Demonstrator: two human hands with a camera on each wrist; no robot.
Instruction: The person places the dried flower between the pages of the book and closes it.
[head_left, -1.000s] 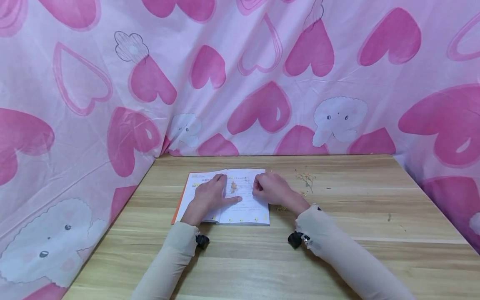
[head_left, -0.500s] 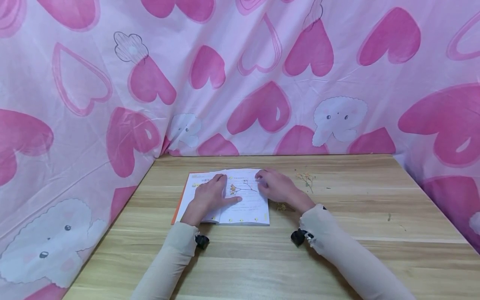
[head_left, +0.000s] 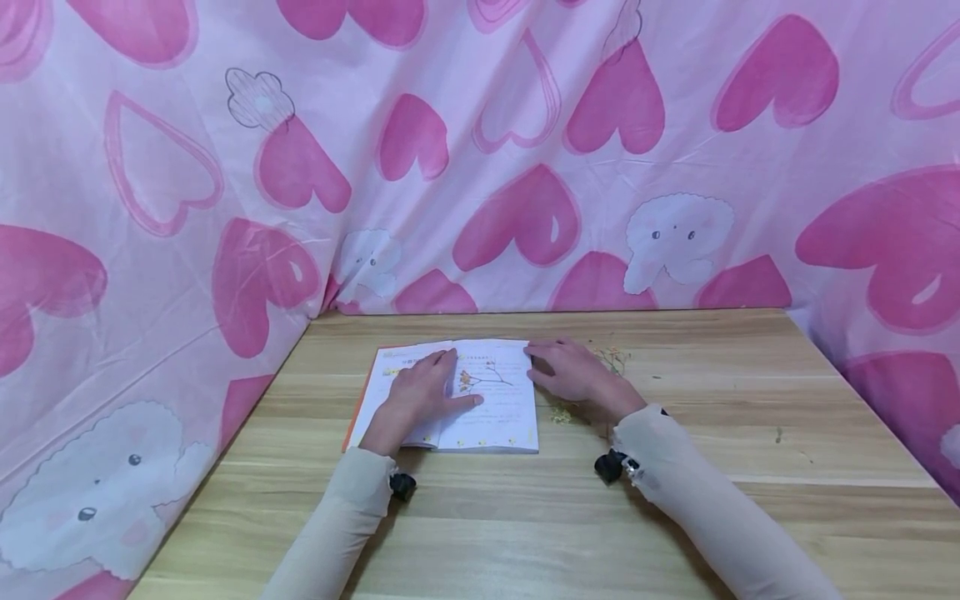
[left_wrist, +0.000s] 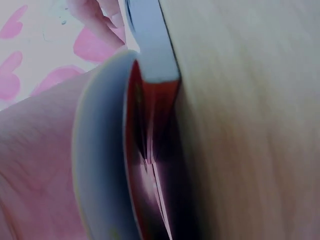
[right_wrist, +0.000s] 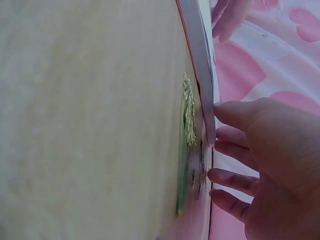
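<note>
1. The book [head_left: 491, 427] lies open on the table, an orange-red cover edge showing along its left side; printed text and small yellow pictures run over its white pages.
2. On the book's right-hand page lies a sprig [head_left: 489, 381], its orange blossoms toward the spine and its thin stem pointing to the book's right edge.
3. The left hand [head_left: 422, 390] rests spread on the book, across the left-hand page, thumb reaching onto the right-hand page below the sprig; it grips nothing.
4. The right hand [head_left: 573, 372] is at the book's right edge, fingers loosely extended and holding nothing; whether the fingertips touch the edge I cannot tell.
5. Just right of the book, a pale yellow flower cluster [head_left: 560, 414] lies on the table; farther right, beyond the right hand, is an orange-flowered sprig [head_left: 615, 358], partly hidden.
6. Under the book spreads the wood-grain table [head_left: 480, 525].
7. Behind the book and to either side hangs a pink curtain [head_left: 517, 221] printed with hearts and white fluffy animals.
</note>
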